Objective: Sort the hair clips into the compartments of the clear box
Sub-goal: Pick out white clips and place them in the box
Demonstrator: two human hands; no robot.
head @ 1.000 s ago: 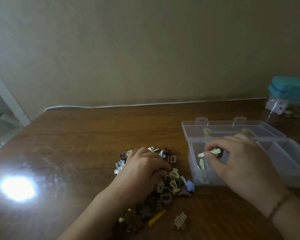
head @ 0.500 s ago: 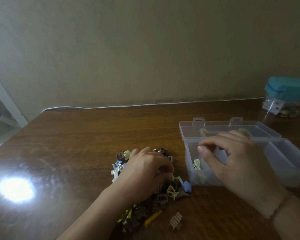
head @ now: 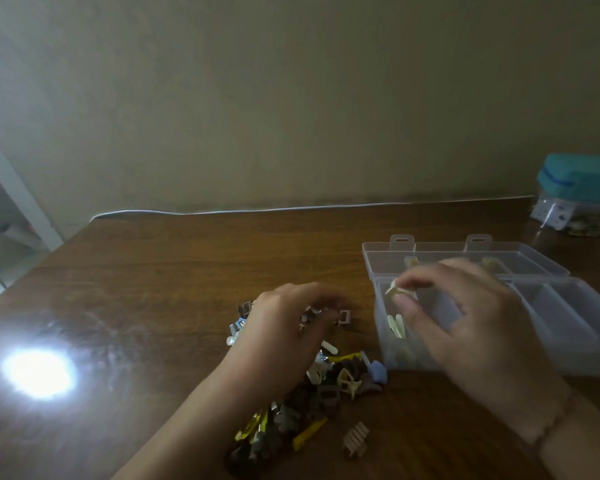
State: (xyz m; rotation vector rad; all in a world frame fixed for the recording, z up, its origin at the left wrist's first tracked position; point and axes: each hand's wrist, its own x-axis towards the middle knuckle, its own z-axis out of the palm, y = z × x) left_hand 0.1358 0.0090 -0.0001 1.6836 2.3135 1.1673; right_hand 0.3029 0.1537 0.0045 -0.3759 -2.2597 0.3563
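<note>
A: What could go wrong here?

B: The right hand (head: 465,327) pinches a cream clip (head: 399,290) between thumb and forefinger, just over the left compartment of the box (head: 568,327). I'd judge a loose release near that wall could bounce it out onto the worktop (head: 187,271). The frame is blurred there, so how firm the pinch is I cannot tell.

A: And the other hand?

B: The left hand (head: 284,337) is curled on the pile (head: 312,386), fingers bent down into it; whether they hold anything is hidden. Raking could scatter small pieces toward the edge.

A: Materials?

B: The box is thin clear plastic, with its lid (head: 458,259) lying open behind. More cream clips (head: 397,325) lie inside the left compartment. The pile is hard plastic claws, brown, yellow, cream and pale blue, toothed and likely to snag together. One ribbed tan clip (head: 356,438) lies apart. The worktop is glossy wood-grain, probably slippery.
</note>
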